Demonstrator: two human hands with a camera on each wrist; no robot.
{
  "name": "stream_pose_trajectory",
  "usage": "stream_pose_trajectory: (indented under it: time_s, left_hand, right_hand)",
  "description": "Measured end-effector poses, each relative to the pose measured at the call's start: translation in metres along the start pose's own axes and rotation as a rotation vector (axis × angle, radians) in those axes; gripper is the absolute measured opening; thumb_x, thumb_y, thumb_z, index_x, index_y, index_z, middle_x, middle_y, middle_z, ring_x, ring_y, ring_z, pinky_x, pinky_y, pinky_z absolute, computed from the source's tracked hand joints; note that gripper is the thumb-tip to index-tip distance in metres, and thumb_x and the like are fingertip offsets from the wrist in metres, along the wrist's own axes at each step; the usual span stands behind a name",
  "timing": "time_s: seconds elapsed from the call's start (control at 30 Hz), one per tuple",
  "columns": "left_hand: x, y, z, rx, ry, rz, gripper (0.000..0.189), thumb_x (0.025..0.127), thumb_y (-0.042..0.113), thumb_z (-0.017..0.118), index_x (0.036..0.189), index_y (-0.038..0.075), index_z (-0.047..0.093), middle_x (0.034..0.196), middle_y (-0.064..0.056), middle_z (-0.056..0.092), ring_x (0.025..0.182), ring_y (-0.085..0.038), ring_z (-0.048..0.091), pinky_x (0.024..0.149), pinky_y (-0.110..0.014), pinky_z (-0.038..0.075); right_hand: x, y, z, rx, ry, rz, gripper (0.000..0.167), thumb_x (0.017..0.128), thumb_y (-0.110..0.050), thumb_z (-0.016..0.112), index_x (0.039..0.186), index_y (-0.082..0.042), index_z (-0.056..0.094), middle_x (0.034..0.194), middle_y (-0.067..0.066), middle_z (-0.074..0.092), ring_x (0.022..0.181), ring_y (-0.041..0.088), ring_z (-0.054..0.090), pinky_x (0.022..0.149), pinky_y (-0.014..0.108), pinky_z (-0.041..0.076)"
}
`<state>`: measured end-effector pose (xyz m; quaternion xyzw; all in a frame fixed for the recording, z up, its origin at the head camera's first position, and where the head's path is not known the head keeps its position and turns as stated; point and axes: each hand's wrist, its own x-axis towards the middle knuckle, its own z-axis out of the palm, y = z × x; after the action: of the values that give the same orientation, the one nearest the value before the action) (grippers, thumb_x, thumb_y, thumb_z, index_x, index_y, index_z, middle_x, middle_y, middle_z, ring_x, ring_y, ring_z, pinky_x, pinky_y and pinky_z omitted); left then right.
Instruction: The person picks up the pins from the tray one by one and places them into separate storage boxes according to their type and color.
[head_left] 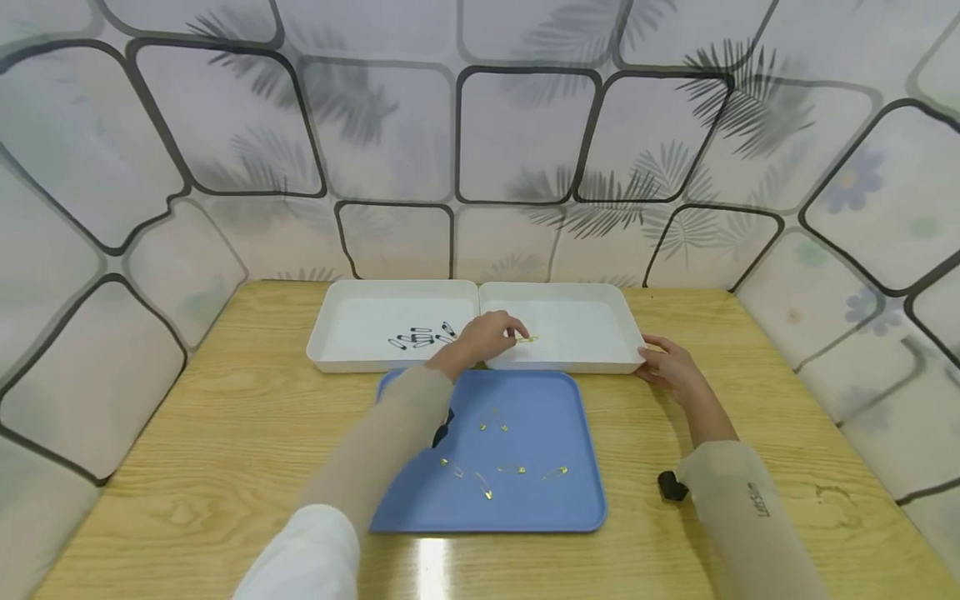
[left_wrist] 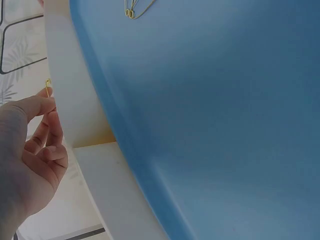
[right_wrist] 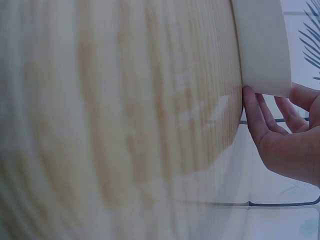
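- the left hand (head_left: 487, 335) pinches a gold safety pin (left_wrist: 48, 89) between thumb and fingers, at the near left part of the right white tray (head_left: 577, 312); whether the pin touches the tray floor, i cannot tell.
- the right hand (head_left: 670, 367) clasps nothing: its loosely bent fingers touch that tray's near right corner.
- the left white tray (head_left: 375, 312) sits just beside it along the desk's (head_left: 225, 433) far edge, with black safety pins (head_left: 422, 337) toward its near right corner.
- more gold pins (head_left: 512, 469) lie scattered on the blue tray (head_left: 525, 512), toward the desk's near edge.
- the pinched pin is thin and could slip or spin out; a grip too near its end would be the likely cause.
- the left arm crosses close to the black pins, so a low wrist might drag some out of their corner.
- the dark wrist camera (head_left: 442, 429) hangs over the blue tray and might nudge the nearest gold pins.
- a hard push from the right fingers would probably slide the right white tray under the pin.
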<state>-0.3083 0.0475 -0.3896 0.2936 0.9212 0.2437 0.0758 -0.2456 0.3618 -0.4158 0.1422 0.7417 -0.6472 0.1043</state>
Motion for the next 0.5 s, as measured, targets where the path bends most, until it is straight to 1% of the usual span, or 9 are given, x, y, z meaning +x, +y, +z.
stream_pose_trajectory:
  time_s: [0.13,0.27,0.37,0.5]
  left_hand:
    - [0.006,0.002,0.003,0.026,0.002,-0.022,0.025,0.088,0.005,0.056,0.106,0.016,0.07,0.089,0.0,0.06,0.069,-0.013,0.049,0.053,-0.021,0.038]
    - [0.01,0.004,0.006,0.045,-0.008,-0.023,0.024,0.089,0.006,0.056,0.106,0.016,0.07,0.09,0.0,0.06,0.072,-0.012,0.05,0.055,-0.02,0.039]
    - [0.011,0.004,0.009,0.055,-0.014,-0.035,0.025,0.089,0.006,0.055,0.107,0.016,0.07,0.091,0.0,0.061,0.073,-0.013,0.051,0.056,-0.021,0.039]
    - [0.015,0.005,0.015,0.06,-0.006,-0.044,0.026,0.089,0.005,0.055,0.106,0.016,0.07,0.092,0.0,0.061,0.073,-0.013,0.051,0.058,-0.022,0.04]
  right_hand:
    - [0.0,0.002,-0.002,0.011,-0.002,-0.001,0.055,0.098,-0.014,0.044,0.145,-0.002,0.018,0.128,0.023,0.037,0.091,0.012,0.056,0.091,0.032,0.043]
    - [0.0,0.002,-0.002,0.018,-0.006,-0.007,0.056,0.098,-0.015,0.044,0.146,-0.002,0.018,0.132,0.024,0.035,0.091,0.011,0.056,0.092,0.032,0.043]
    - [0.004,0.005,-0.004,0.022,-0.012,-0.013,0.057,0.097,-0.016,0.047,0.145,-0.002,0.019,0.124,0.02,0.043,0.087,0.009,0.057,0.089,0.031,0.045]
    - [0.004,0.006,-0.006,0.021,-0.005,-0.022,0.057,0.097,-0.016,0.048,0.145,-0.002,0.021,0.119,0.016,0.045,0.084,0.008,0.057,0.089,0.031,0.045]
